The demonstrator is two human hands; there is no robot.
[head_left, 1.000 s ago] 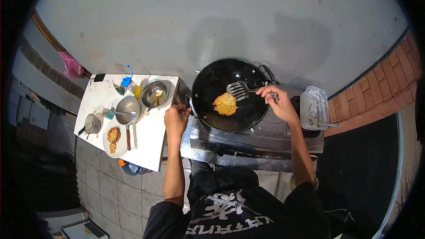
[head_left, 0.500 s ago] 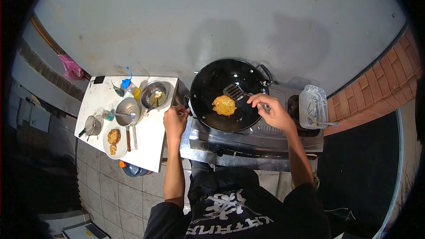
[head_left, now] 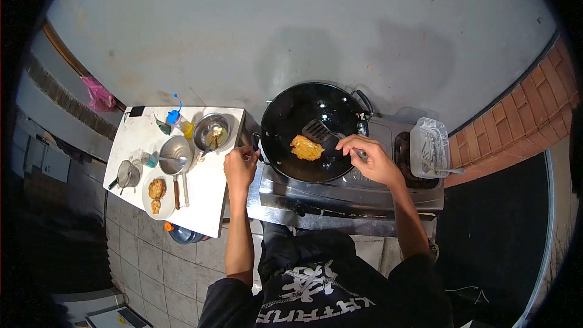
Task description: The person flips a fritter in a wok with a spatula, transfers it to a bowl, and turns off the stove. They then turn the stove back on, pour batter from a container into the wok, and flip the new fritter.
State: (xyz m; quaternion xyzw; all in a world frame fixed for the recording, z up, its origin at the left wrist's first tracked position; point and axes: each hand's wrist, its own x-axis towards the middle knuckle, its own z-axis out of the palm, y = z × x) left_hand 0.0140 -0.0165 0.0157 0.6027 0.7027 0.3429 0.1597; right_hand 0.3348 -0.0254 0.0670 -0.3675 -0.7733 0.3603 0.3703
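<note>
A black wok (head_left: 303, 103) sits on the stove, with a golden fried piece of food (head_left: 307, 148) lying in it. My right hand (head_left: 370, 158) grips the handle of a slotted spatula (head_left: 316, 130), whose blade is inside the wok at the upper edge of the food. At the wok's left side, my left hand (head_left: 242, 165) is closed on the loop handle (head_left: 256, 141).
On the white table (head_left: 200, 206) at left stand a plate (head_left: 147, 197) of fried food, a metal bowl (head_left: 200, 136), a saucepan (head_left: 173, 146), a strainer (head_left: 128, 174) and an oil bottle (head_left: 182, 123). Right of the wok is a clear plastic container (head_left: 430, 146).
The spatula's blade has shifted slightly left in the wok, and my right hand has moved slightly with it. The food is turned a little and sits slightly further left.
</note>
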